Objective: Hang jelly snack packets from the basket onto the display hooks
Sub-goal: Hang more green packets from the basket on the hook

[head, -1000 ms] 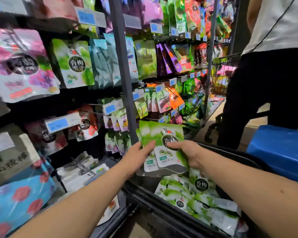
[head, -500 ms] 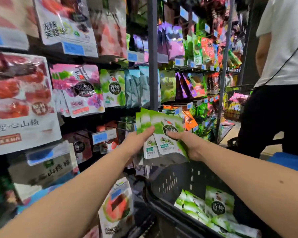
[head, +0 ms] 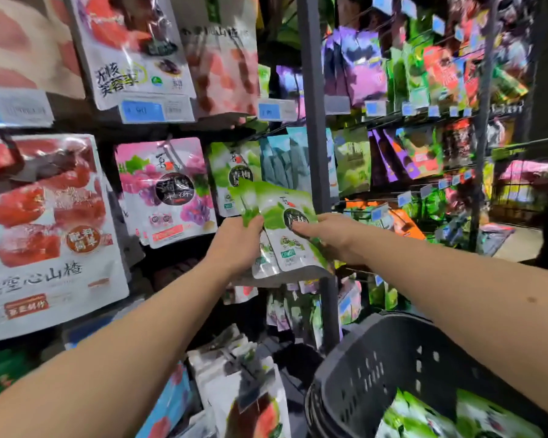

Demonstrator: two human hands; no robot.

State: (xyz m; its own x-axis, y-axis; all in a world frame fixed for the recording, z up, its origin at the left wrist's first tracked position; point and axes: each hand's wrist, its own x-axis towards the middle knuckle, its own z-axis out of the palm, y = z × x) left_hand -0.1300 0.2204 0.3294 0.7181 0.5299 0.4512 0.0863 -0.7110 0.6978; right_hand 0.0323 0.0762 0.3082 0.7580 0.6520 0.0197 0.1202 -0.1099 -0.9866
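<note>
While hands (head: 238, 245) (head: 334, 237) grip green packets (head: 287, 248), basket (head: 374, 358) holds more.

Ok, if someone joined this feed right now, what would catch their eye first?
Dead centre, a bunch of green packets is held up before the shelves, gripped by the left hand and the right hand. Just behind it, matching hanging green packets sit beside pink packets. At lower right, the black basket holds more green packets.
</note>
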